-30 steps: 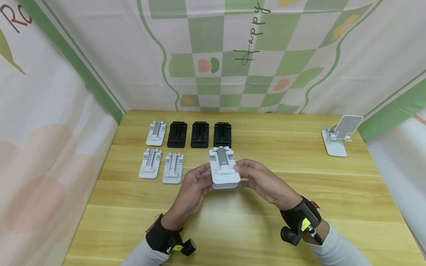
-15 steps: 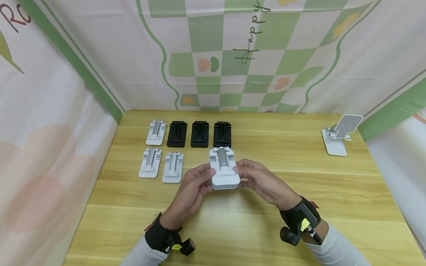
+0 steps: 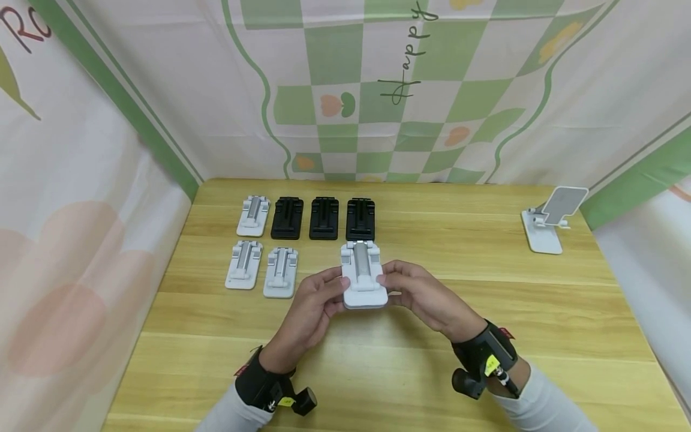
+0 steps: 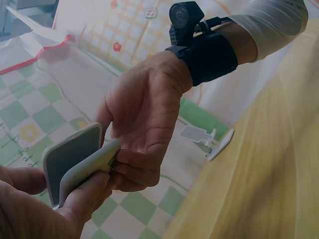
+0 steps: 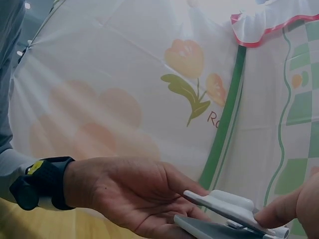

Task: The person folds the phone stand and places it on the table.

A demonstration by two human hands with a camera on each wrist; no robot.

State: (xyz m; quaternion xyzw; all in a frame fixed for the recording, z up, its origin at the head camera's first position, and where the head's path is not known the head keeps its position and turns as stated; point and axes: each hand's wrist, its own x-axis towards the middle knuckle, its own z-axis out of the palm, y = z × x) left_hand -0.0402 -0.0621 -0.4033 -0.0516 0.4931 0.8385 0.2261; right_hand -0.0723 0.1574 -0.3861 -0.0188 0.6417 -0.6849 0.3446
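A white folding phone stand is held over the middle of the table by both hands. My left hand grips its left side, thumb on the top plate and fingers beneath. On the opposite side my right hand pinches the edge the same way. In the left wrist view the stand's two plates, with a grey pad on one, are at an angle with a narrow gap. The right wrist view also shows the upper plate slightly apart from the lower one. Fingers under the stand are partly hidden.
Folded phone stands lie in rows at the left: black ones and a white one behind, two white ones in front. An unfolded white stand stands at the far right. Printed curtains border the wooden table.
The two plates of the held phone stand have come closer together, and its lower plate now barely shows at the front edge. My left thumb has moved onto the top plate.
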